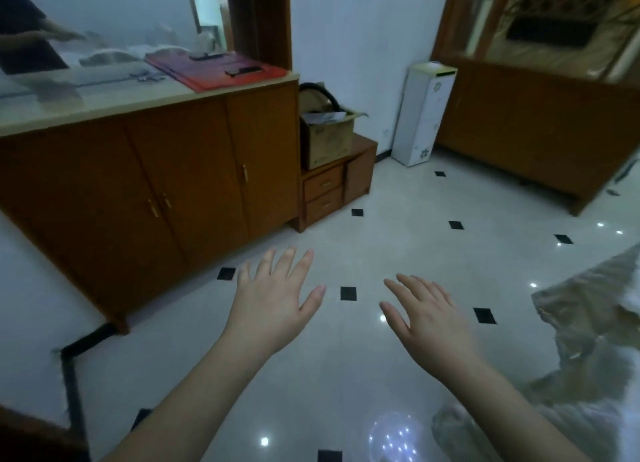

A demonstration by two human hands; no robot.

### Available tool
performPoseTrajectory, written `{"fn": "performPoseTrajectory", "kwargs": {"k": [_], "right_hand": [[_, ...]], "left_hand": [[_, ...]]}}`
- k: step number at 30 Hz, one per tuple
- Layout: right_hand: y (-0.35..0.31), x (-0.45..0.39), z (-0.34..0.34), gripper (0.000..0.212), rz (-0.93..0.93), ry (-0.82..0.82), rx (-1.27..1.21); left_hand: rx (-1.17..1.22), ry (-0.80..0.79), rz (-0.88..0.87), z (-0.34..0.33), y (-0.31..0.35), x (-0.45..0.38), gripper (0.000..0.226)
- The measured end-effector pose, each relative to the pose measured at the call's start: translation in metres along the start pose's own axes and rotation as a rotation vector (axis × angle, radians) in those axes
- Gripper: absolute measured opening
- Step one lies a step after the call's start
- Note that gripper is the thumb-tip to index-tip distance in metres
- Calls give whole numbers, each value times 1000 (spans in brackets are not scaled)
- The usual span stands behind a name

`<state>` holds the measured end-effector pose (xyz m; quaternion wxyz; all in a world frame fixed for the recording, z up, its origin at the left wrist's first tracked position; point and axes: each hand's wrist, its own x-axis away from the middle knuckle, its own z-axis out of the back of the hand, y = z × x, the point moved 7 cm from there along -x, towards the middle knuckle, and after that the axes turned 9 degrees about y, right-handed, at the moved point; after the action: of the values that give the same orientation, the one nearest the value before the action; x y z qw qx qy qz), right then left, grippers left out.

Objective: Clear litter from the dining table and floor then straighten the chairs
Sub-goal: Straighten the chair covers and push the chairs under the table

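Both hands are held out over the glossy white tiled floor with small black diamond insets (346, 375), fingers straight and spread, holding nothing. The left hand (273, 305) and the right hand (426, 319) hover side by side, apart from each other and touching no object.

No litter is visible on the floor beneath or between the hands, and no chair can be made out. To the right of the right hand, at the frame edge, lies a blurred, crinkled, shiny beige-grey covering (588, 323); it may be the cloth of the dining table, but the blur leaves that uncertain.

Ahead of the left hand stands a long brown wooden sideboard with a pale tabletop (156, 184), carrying a flat red folder (214, 68). Beyond the gap between the hands an open cardboard box (327, 136) sits on a low wooden drawer unit (332, 191).

Judging by the task, litter should be light, soft scraps, best pinched at an edge. Chairs should be stiff and heavier; gripping the backrest with both hands seems wise, as the polished tiles look slippery.
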<state>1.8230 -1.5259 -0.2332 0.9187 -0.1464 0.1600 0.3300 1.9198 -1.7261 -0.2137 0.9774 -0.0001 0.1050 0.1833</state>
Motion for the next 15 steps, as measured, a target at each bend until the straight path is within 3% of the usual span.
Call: {"fn": "performPoseTrajectory", "kwargs": {"k": [9, 15], "right_hand": [[115, -117, -4, 52, -132, 161, 8], [201, -193, -1, 59, -189, 169, 96]], "left_hand": [[23, -14, -151, -22, 88, -172, 82], [7, 10, -240, -27, 139, -278, 68]]}}
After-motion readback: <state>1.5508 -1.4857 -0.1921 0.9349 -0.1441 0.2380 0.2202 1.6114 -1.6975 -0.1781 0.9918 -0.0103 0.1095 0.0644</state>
